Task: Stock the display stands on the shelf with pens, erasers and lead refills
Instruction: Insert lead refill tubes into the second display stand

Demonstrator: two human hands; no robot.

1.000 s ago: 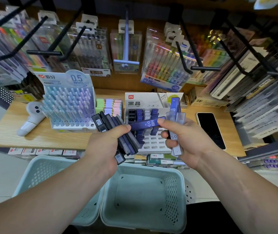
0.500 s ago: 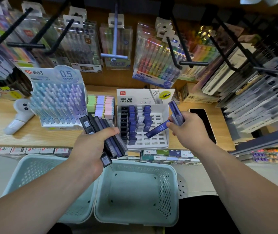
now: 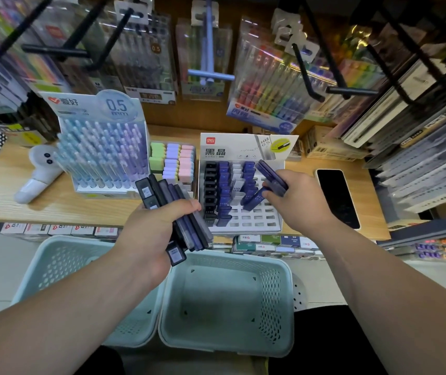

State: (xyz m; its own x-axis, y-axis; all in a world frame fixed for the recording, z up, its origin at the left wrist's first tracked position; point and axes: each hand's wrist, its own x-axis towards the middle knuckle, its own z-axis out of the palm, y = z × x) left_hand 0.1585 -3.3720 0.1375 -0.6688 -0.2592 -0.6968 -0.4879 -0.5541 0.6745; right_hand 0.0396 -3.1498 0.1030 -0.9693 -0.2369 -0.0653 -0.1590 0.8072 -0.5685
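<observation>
My left hand (image 3: 152, 231) grips a fan of several dark lead refill cases (image 3: 167, 201) just left of the white lead refill stand (image 3: 254, 221). My right hand (image 3: 297, 204) holds a few purple refill cases (image 3: 271, 175) and pinches one blue case (image 3: 254, 200) tilted into a slot of the stand's fourth column. The stand has black, blue and clear cases in its left columns. The pen stand (image 3: 100, 152) is full of pastel pens. Pastel erasers (image 3: 173, 163) fill the small stand between them.
Two pale green baskets (image 3: 224, 342) (image 3: 62, 261) sit below the wooden shelf (image 3: 54, 209). A black phone (image 3: 338, 197) lies right of the refill stand, a white device (image 3: 39, 171) far left. Black hooks with hanging pen packs (image 3: 267, 85) jut out overhead.
My right hand has moved forward from in front of my left hand to the refill stand, lowering the blue case into a slot. The left hand has stayed put with its fan.
</observation>
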